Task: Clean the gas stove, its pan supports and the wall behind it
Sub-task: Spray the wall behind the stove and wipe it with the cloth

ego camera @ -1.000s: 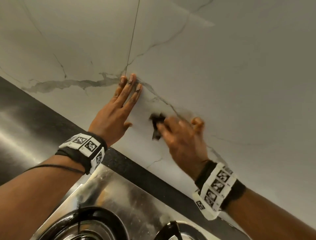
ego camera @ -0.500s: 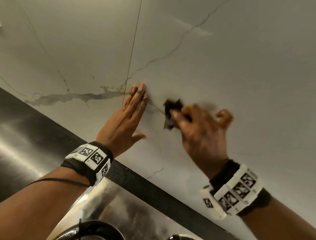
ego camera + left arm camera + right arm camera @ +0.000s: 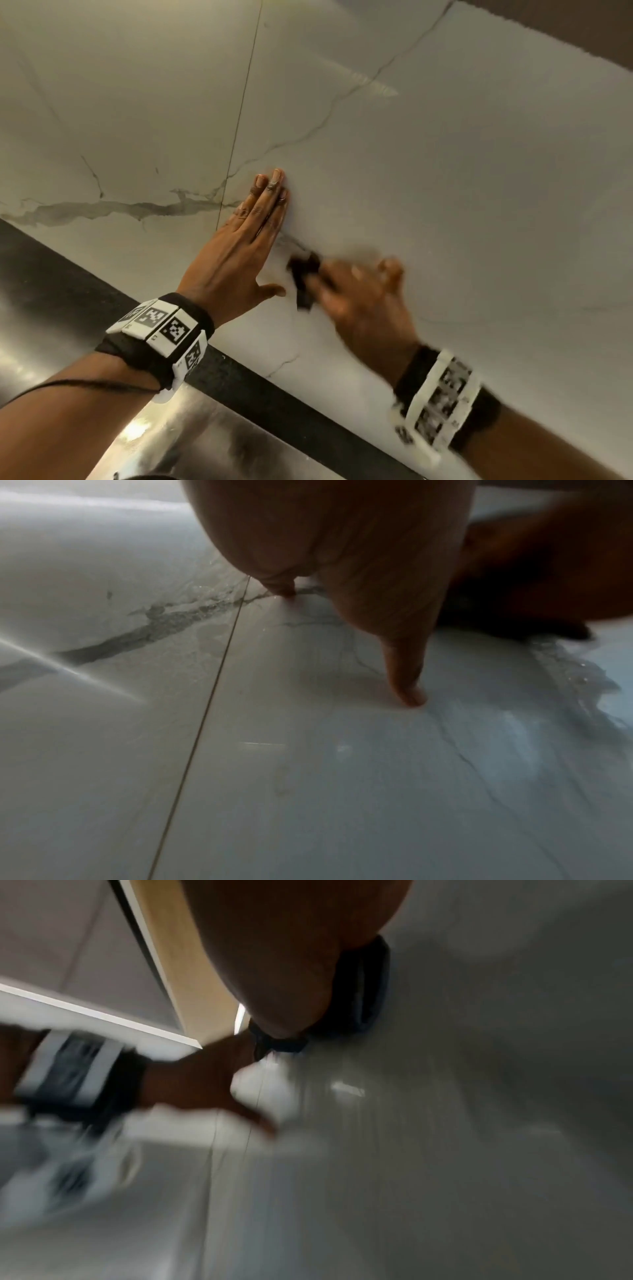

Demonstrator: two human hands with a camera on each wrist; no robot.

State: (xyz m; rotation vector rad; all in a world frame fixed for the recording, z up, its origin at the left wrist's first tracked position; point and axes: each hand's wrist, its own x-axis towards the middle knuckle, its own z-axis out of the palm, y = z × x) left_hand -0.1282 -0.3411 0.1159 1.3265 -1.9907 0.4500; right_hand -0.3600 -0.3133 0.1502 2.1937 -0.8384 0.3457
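Head view: the left hand (image 3: 236, 253) is laid flat against the marble-patterned wall tile (image 3: 445, 192), its fingers (image 3: 270, 195) straight and pressed together, the thumb spread out toward the right hand. A thin grout line (image 3: 239, 113) is seen running down the wall and ending just behind the left hand's knuckles, and a grey vein (image 3: 113, 209) is crossed by it on the side away from the right hand. The right hand (image 3: 363, 301) is blurred; a small dark cloth (image 3: 305, 279) is pinched in its grip between thumb and fingertips and held against the wall, just beside the left thumb and below the left fingertips. How the remaining right fingers lie cannot be told through the blur. Marker bands (image 3: 164, 329) are worn on both wrists. Below the wrists a black strip of worktop (image 3: 260, 394) is met by the wall's lower edge, and the steel top of the gas stove (image 3: 191, 438) is seen nearer than that, under the left forearm.

From the left wrist, a fingertip (image 3: 411, 693) is shown touching the tile, and a wet smear (image 3: 565, 696) is spread on the wall on the right hand's side of it. From the right wrist, the dark cloth (image 3: 359, 999) is seen tucked under the palm, against the wall.
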